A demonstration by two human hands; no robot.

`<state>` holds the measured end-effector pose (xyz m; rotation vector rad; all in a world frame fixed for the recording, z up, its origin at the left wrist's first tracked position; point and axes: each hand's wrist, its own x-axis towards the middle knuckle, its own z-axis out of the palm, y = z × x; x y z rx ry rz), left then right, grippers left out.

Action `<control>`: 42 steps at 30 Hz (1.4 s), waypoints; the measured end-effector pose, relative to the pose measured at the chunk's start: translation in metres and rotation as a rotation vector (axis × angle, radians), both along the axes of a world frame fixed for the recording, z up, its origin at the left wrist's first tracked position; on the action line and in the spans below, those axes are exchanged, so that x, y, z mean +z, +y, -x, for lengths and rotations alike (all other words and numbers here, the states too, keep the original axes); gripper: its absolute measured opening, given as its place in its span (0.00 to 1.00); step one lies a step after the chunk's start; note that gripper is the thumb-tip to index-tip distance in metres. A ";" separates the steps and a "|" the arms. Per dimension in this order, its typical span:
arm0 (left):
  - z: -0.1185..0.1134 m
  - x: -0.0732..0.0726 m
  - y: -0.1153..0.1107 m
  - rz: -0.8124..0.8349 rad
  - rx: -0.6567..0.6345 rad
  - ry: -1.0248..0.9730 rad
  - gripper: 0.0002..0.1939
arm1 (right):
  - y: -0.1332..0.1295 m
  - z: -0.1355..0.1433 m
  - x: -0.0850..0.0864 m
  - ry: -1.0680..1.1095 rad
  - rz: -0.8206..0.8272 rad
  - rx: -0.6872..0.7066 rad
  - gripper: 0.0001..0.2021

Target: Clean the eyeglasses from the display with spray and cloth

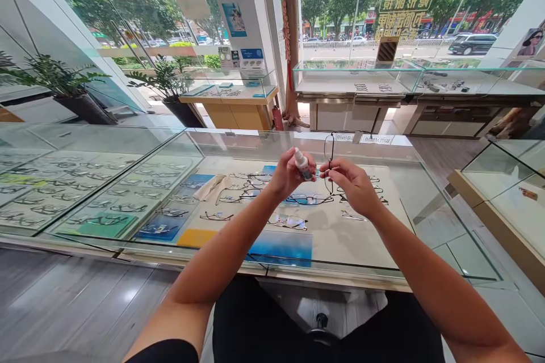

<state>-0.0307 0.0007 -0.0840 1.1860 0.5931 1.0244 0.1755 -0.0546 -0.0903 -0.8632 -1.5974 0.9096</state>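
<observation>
My left hand (288, 174) is wrapped round a small white spray bottle (302, 164), its nozzle pointing up and slightly left. Close by on the right, my right hand (351, 181) pinches a pair of thin dark-framed eyeglasses (329, 150), held on edge with one lens above the fingers and the other below. Bottle and glasses are a short gap apart, above the glass counter. To the left on the glass top lies a crumpled beige cloth (213, 187); another pair of eyeglasses (259, 195) shows near my left forearm.
Under my arms runs a glass display counter (366, 244) with several eyeglass frames inside. A second glass case (511, 193) stands at the right. Further back are more showcases (357, 76), a wooden post (290, 39) and potted plants (170, 91) by the windows.
</observation>
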 end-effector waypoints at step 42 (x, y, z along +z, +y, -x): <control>0.021 -0.021 0.030 -0.405 0.425 0.356 0.19 | 0.006 0.002 0.001 0.454 0.246 0.087 0.10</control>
